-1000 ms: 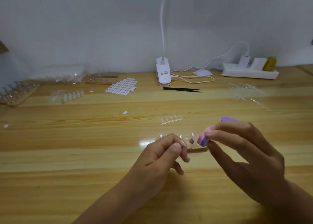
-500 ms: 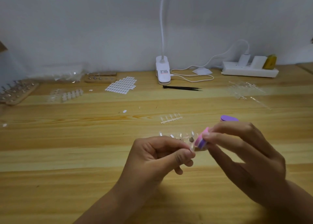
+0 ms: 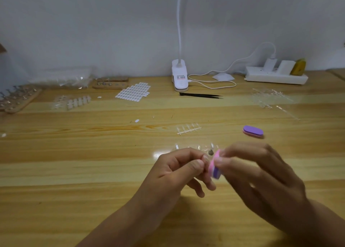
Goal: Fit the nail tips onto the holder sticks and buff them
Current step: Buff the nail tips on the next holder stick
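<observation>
left hand (image 3: 179,170) pinches the tiny nail tip (image 3: 206,157) at its fingertips, right hand (image 3: 255,173) pinches the buffer (image 3: 214,167) against it; risk: a hard sideways stroke likely flicks the tip out of that pinch.

text: none legible | lamp clip (image 3: 179,78) label: apparently printed, blurred

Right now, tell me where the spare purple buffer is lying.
In the head view the spare purple buffer lies flat on the table, right of centre, just beyond the right hand and right of the clear nail-tip strip.
</observation>
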Available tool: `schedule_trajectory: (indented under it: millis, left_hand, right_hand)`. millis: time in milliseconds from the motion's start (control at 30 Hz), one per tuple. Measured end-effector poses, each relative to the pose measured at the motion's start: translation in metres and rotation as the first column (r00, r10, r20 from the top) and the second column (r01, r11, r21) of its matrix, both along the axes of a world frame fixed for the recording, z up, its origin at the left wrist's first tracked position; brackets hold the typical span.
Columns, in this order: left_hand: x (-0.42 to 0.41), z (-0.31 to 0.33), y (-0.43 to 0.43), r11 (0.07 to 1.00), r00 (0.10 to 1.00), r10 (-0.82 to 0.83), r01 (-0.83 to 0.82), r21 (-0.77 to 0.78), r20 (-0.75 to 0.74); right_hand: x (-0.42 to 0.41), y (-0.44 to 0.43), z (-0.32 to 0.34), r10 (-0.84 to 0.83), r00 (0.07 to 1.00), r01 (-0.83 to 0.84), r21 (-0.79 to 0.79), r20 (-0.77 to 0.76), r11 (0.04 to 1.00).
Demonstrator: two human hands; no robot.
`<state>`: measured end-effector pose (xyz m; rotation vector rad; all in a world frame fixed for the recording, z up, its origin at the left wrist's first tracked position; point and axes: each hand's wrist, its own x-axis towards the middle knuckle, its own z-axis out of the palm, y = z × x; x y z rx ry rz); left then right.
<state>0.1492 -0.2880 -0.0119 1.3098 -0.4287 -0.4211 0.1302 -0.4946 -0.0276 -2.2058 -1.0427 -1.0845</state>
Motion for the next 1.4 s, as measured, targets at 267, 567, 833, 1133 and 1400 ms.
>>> schedule_trajectory:
  millis: [267,567,833,1133,1400]
  left_hand:
    - [0.002,-0.004,-0.001,0.999,1.000,-0.031,0.031,0.022,0.000]
    - [0.000,-0.001,0.001,0.998,0.999,-0.050,0.050,0.036,0.006]
    - [0.002,-0.001,0.003,0.998,0.998,-0.060,0.059,0.023,0.013]
    - [0.002,-0.008,0.000,0.993,0.999,-0.025,0.021,0.113,0.030]
    - [0.002,-0.008,0.001,0.988,0.994,-0.051,0.036,0.152,0.095]
  right_hand:
    - [0.001,-0.001,0.001,-0.022,1.000,0.023,0.042,-0.015,0.999]
    - [0.000,-0.001,0.004,-0.068,0.997,0.068,0.026,-0.021,0.997]
    - [0.026,-0.028,0.002,-0.368,0.916,0.366,-0.041,-0.159,0.930]
    - [0.018,-0.018,0.010,-0.234,0.832,0.294,0.041,-0.503,0.955]
    - [0.001,0.006,0.019,0.067,0.768,0.123,0.248,-0.638,0.961]
